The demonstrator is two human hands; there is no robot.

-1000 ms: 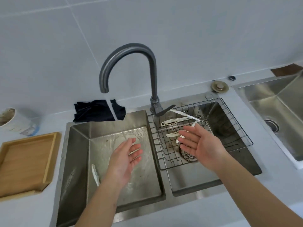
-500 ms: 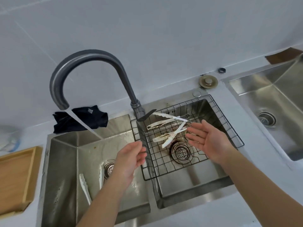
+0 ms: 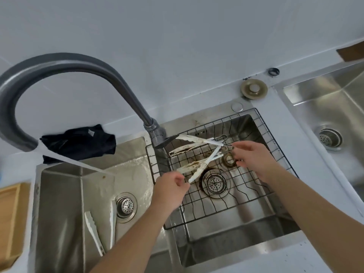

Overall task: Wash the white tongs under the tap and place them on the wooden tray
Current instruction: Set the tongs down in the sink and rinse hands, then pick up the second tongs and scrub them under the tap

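Note:
Two stained white tongs [image 3: 198, 166] lie crossed in a black wire basket [image 3: 266, 134] over the right basin. My left hand [image 3: 169, 191] has curled fingers pinching the tip of the lower pair. My right hand [image 3: 255, 158] holds the hinge ends, where both pairs meet. A third, cleaner pair of white tongs [image 3: 94, 231] lies in the left basin beside its drain. Water streams from the grey tap [image 3: 82, 65] into that left basin. Only a corner of the wooden tray [image 3: 11, 215] shows, on the counter at the far left edge.
A black cloth [image 3: 78, 145] lies on the counter behind the left basin. A round sink plug [image 3: 254, 89] and a small ring [image 3: 273, 72] sit behind the right basin. A second steel sink [image 3: 327, 115] stands at the far right.
Both hands have moved from hovering open over the basins to the dirty tongs in the basket and closed on them. The view has shifted right and closer.

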